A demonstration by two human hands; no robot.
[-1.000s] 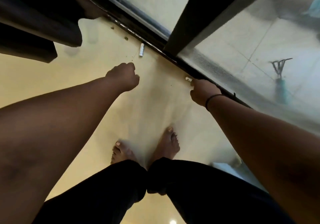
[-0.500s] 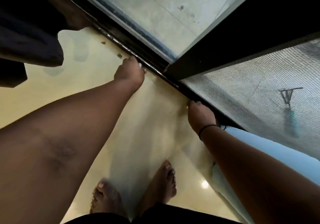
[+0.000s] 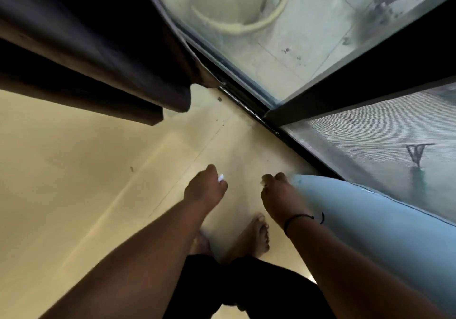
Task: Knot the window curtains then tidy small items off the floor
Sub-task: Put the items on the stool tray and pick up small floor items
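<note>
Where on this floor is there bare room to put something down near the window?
The widest bare floor lies left of the left hand, below the dark curtain. A smaller patch sits between the hands and the window track. It's crowded around the feet and the light blue curtain.

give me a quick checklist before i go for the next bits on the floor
1. Left hand grip on small white item: ok, pinched at the fingertips.
2. Right hand holding something: cannot tell, fist closed, contents hidden.
3. Floor by the track tidied: not ok, dark specks lie there.
4. Speck on open floor: not ok, not yet picked up.
5. Dark curtain off the floor: ok, hem hangs above it.
</note>
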